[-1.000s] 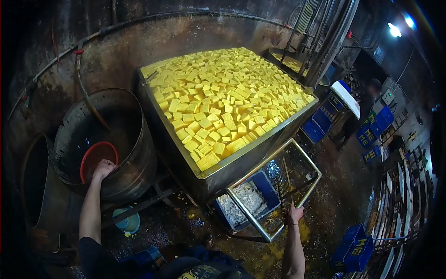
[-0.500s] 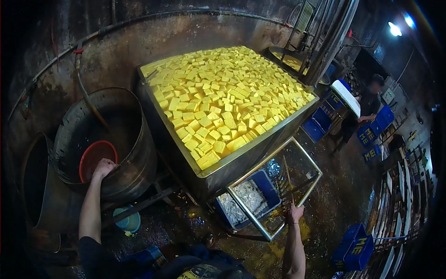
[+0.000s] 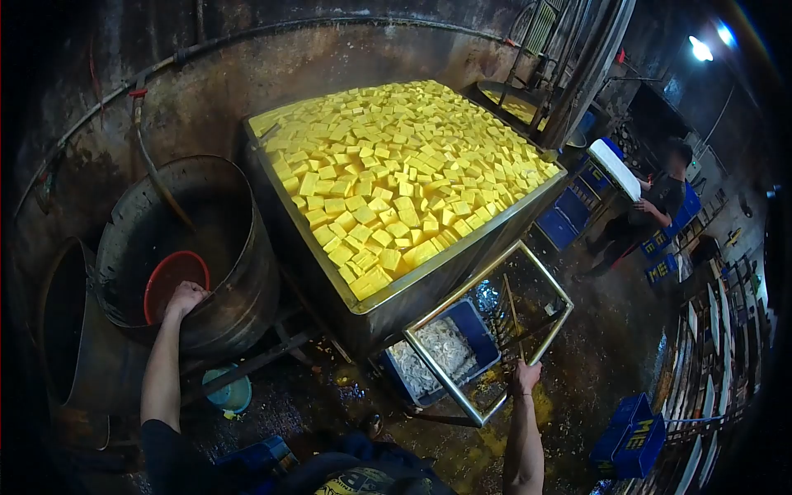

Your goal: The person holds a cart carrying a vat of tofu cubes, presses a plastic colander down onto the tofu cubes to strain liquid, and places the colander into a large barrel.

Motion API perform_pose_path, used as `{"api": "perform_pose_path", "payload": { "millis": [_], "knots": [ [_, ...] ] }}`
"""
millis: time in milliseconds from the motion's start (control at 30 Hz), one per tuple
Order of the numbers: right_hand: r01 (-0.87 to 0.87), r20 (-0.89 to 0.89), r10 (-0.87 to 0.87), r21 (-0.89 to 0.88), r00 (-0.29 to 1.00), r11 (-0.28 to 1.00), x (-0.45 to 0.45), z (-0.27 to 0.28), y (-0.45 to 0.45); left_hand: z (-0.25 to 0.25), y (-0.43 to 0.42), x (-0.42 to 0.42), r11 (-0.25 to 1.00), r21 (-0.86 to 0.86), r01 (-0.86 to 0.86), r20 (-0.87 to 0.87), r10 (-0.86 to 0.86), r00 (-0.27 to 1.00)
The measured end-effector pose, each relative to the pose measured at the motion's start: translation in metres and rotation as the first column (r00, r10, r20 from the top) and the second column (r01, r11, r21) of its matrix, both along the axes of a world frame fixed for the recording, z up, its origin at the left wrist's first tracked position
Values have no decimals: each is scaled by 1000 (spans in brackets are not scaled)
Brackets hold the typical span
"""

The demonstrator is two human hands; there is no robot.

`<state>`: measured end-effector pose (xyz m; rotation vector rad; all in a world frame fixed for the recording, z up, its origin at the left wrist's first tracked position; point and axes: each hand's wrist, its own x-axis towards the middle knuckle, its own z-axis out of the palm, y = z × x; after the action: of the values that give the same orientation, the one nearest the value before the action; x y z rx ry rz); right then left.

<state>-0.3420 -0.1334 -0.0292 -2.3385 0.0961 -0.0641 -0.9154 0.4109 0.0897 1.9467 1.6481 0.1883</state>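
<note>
My left hand [image 3: 188, 299] is closed on the rim of a red plastic basin [image 3: 162, 285], which is tilted inside a large dark metal drum [image 3: 260, 272]. Low on the right, my right hand [image 3: 525, 378] is closed around the tube of a shiny metal frame [image 3: 441, 381]. A thin stick [image 3: 511, 309] runs up from that hand; whether the fingers hold it too, I cannot tell. Beyond the frame stands a big metal vat [image 3: 371, 307], filled with yellow blocks [image 3: 396, 190]. Below the frame sits a blue crate [image 3: 481, 332] of whitish scraps [image 3: 441, 351].
A hose [image 3: 150, 161] hangs into the drum. A teal bucket [image 3: 233, 394] is on the wet floor. Blue crates [image 3: 627, 437] stand at lower right beside slatted racks [image 3: 701, 371]. A co-worker [image 3: 660, 206] stands at right by a white slab [image 3: 612, 169].
The co-worker has turned from the blue crates, and both their hands are now at the white slab. My hands keep their grips, with the red basin shifted only slightly.
</note>
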Motion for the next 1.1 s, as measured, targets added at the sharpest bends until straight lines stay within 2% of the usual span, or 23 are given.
{"api": "perform_pose_path", "payload": {
  "millis": [167, 267, 400, 500, 567, 667, 767, 833, 900, 1100],
  "knots": [
    [-45, 25, 47, -75, 999, 996, 10, -15, -9, 5, -4, 3, 1000, -10, -9, -8, 9, 1000],
    [-24, 14, 24, -12, 1000, 1000, 5, -8, -7, -9, 7, -5, 1000, 15, 10, -24, -10, 1000],
    [-46, 18, 46, 24, 999, 999, 5, -9, -7, 2, -3, 1, 994, 89, 59, -54, -54, 997],
    [-42, 48, 43, -14, 998, 999, 8, -14, -7, 10, -8, 4, 1000, 8, -2, 3, 2, 1000],
    [-31, 58, 34, -47, 998, 998, 8, -15, -7, -4, 4, -3, 1000, 9, 18, -4, -18, 1000],
    [-28, -8, 28, 15, 1000, 999, 0, -1, -2, -16, 12, -10, 999, 9, 35, 9, -35, 999],
    [-33, 5, 33, 51, 999, 998, -3, 2, -2, -8, 5, -5, 1000, -4, 15, 30, -15, 999],
    [-42, 15, 41, 16, 999, 999, -2, 2, -2, -3, 0, -2, 1000, -14, -2, 31, 2, 1000],
    [-30, 9, 30, 23, 1000, 999, -3, 2, -1, -2, -1, -2, 997, 78, 15, -15, -14, 1000],
    [-38, -21, 38, 4, 999, 999, -1, 3, -4, -2, 0, -2, 1000, 20, 12, 5, -12, 1000]
  ]
}}
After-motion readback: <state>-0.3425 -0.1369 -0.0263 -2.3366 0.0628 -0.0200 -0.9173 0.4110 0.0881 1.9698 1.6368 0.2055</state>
